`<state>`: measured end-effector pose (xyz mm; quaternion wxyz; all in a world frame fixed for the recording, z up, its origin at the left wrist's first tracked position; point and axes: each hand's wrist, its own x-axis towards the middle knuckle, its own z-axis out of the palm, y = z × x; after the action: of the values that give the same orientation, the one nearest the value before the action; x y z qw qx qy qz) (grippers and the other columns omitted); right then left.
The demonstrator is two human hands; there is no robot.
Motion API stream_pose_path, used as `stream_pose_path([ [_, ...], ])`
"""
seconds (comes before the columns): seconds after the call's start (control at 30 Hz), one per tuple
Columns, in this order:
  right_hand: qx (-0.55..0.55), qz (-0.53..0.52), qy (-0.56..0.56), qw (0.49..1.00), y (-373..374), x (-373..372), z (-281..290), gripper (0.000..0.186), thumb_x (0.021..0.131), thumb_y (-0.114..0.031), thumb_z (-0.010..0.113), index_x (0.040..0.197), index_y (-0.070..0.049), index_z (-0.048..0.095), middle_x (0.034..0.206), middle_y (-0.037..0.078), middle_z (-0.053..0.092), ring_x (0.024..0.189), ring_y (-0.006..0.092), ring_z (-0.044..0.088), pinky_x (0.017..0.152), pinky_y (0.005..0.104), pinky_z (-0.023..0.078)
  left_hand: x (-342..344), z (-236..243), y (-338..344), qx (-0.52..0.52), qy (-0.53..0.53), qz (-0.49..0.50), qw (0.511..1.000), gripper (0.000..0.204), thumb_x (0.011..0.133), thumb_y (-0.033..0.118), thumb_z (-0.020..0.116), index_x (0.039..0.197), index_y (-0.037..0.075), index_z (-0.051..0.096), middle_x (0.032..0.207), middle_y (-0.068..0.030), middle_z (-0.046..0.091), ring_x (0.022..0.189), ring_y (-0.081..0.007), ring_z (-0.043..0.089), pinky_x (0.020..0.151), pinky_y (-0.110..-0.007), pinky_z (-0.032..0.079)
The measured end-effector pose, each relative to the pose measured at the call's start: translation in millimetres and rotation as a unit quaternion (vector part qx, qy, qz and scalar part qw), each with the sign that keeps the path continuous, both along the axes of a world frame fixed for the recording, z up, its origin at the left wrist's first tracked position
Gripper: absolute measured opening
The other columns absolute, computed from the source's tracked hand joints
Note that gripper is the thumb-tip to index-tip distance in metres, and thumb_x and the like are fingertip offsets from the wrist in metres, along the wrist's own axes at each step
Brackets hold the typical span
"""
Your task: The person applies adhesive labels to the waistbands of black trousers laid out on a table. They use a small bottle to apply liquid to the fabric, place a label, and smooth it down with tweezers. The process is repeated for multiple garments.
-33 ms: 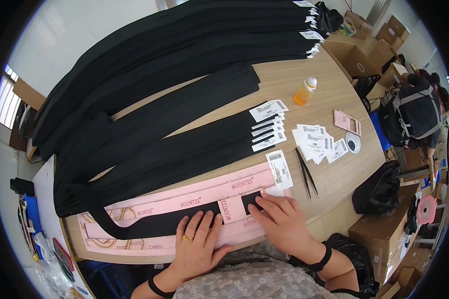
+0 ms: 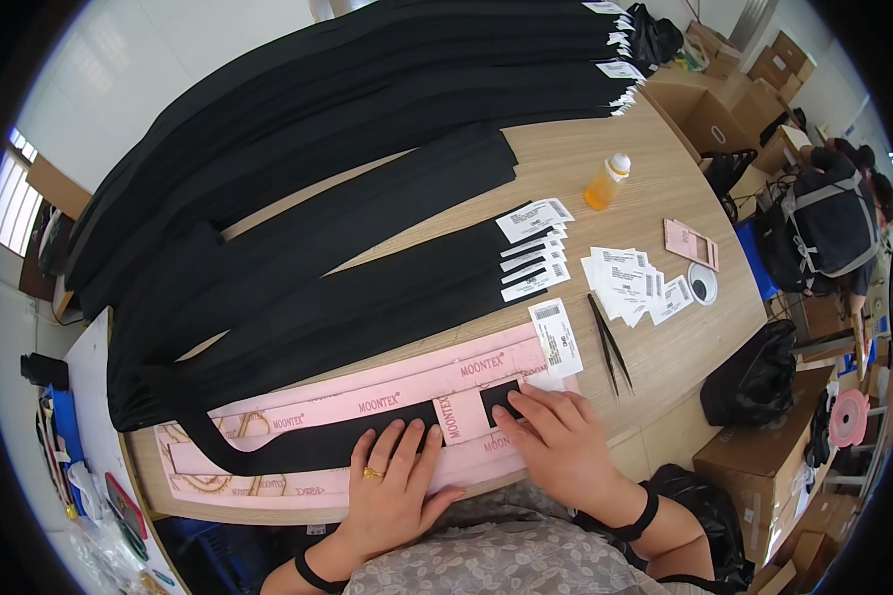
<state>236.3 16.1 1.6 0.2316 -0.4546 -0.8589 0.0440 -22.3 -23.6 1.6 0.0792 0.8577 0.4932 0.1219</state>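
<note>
A black fabric strip [image 2: 308, 446] lies on a pink printed sheet [image 2: 298, 405] at the table's near edge. A pink band [image 2: 458, 420] crosses over the strip near its right end. My left hand [image 2: 397, 486], with a ring on one finger, lies with fingers stretched and apart on the strip, left of the band. My right hand [image 2: 561, 436] rests its extended fingertips on the strip's right end; its fingers partly hide that end. Just above the right hand, a white printed label [image 2: 556, 337] lies partly over the pink sheet. Neither hand visibly grips anything.
Long black strips [image 2: 367, 89] cover the table's far and left parts, many with white labels at their right ends. Right of them are tweezers [image 2: 610, 342], loose labels [image 2: 625, 283], an orange-filled bottle [image 2: 606, 181] and a round white container [image 2: 702, 285]. Cartons [image 2: 700, 114] stand beyond.
</note>
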Motion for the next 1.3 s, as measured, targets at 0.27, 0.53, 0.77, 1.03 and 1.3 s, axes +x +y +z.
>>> stream_pose_path([
  [0.27, 0.002, -0.011, -0.045, 0.999, -1.0, -9.4, -0.2, 0.040, 0.085, -0.009, 0.067, 0.124, -0.013, 0.075, 0.126, 0.008, 0.066, 0.123, 0.0269, 0.060, 0.096, 0.0447, 0.049, 0.8, 0.1, -0.3, -0.005, 0.005, 0.006, 1.000, 0.074, 0.087, 0.049, 0.078, 0.142, 0.002, 0.062, 0.145, -0.0200, 0.055, 0.135, -0.0393, 0.049, 0.112, -0.060, 0.037],
  [0.53, -0.011, 0.003, -0.035, 0.999, -3.4, -6.1, -2.7, 0.042, 0.087, -0.013, 0.061, 0.127, -0.005, 0.071, 0.129, 0.014, 0.066, 0.129, 0.0307, 0.058, 0.100, 0.0455, 0.049, 4.0, 0.4, 0.0, 0.004, 0.015, -0.001, 1.000, 0.071, 0.088, 0.051, 0.077, 0.144, 0.010, 0.064, 0.144, -0.0197, 0.053, 0.133, -0.0402, 0.049, 0.111, -0.060, 0.037],
  [0.77, -0.033, 0.014, -0.011, 0.999, -3.4, 3.0, -3.6, 0.041, 0.086, -0.011, 0.063, 0.125, -0.003, 0.072, 0.131, 0.013, 0.066, 0.130, 0.0282, 0.058, 0.106, 0.0492, 0.046, 5.4, 2.0, 0.7, 0.006, 0.015, 0.003, 1.000, 0.070, 0.087, 0.051, 0.078, 0.143, 0.011, 0.065, 0.141, -0.0201, 0.054, 0.130, -0.0407, 0.050, 0.110, -0.060, 0.037],
  [1.03, -0.059, -0.002, -0.015, 0.998, -4.7, 0.7, 6.2, 0.042, 0.086, -0.005, 0.070, 0.126, -0.017, 0.073, 0.132, 0.006, 0.066, 0.131, 0.0253, 0.057, 0.110, 0.0537, 0.042, 7.4, 2.6, 0.7, 0.009, 0.015, 0.005, 1.000, 0.070, 0.087, 0.050, 0.078, 0.143, 0.012, 0.065, 0.141, -0.0202, 0.054, 0.130, -0.0408, 0.050, 0.110, -0.059, 0.037],
  [1.3, -0.049, 0.010, -0.001, 0.999, -4.4, 2.9, 1.2, 0.038, 0.089, -0.012, 0.065, 0.127, -0.011, 0.072, 0.132, 0.010, 0.064, 0.132, 0.0283, 0.056, 0.111, 0.0556, 0.040, 11.0, 9.6, 4.3, 0.005, 0.018, 0.000, 1.000, 0.067, 0.086, 0.048, 0.079, 0.143, 0.014, 0.066, 0.139, -0.0209, 0.052, 0.129, -0.0420, 0.049, 0.109, -0.059, 0.038],
])
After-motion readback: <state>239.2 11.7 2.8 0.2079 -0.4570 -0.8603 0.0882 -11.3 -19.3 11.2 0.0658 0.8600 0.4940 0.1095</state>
